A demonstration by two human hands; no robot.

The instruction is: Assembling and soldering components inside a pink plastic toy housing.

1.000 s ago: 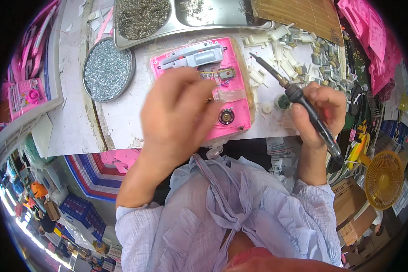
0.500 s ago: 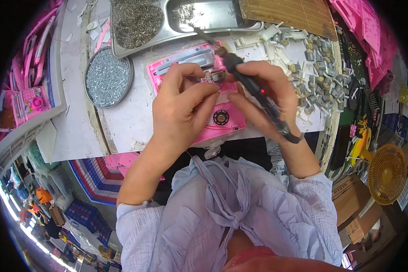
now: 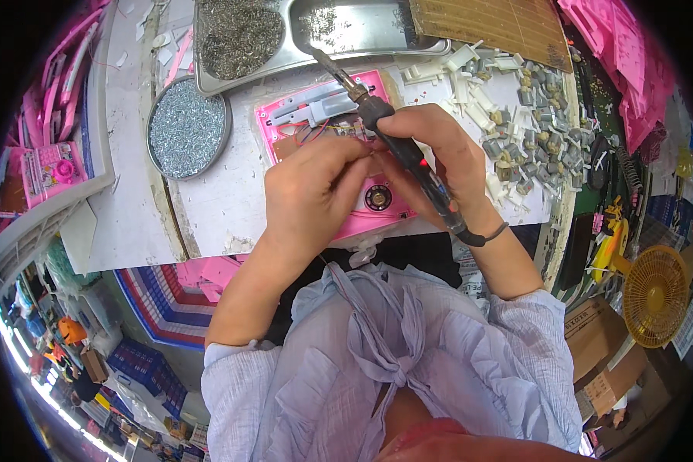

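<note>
My right hand (image 3: 446,146) grips a black corded soldering iron (image 3: 408,142), with a small red light on its handle. Its metal tip points up and to the left, over the far side of the work. My left hand (image 3: 308,185) is closed in a pinch near the right hand's fingertips; what it pinches is too small or hidden to make out. Beneath both hands lies an open pink plastic casing (image 3: 350,225), partly covered by them. Inside the casing are a grey-blue plastic part (image 3: 323,108), thin red wires and a round black piece (image 3: 377,198).
Left of the casing stands a round dish of small silvery screws (image 3: 186,127). Beyond is a metal tray (image 3: 285,58) holding a pile of small metal parts. Small motors and white plastic pieces (image 3: 531,123) are heaped at right, under cardboard (image 3: 493,27). A yellow fan (image 3: 656,296) stands lower right.
The soldering iron has swung slightly left with my right hand, its tip now nearer the metal tray. My left hand has shifted a little, uncovering wires in the casing. The grey-blue part looks displaced.
</note>
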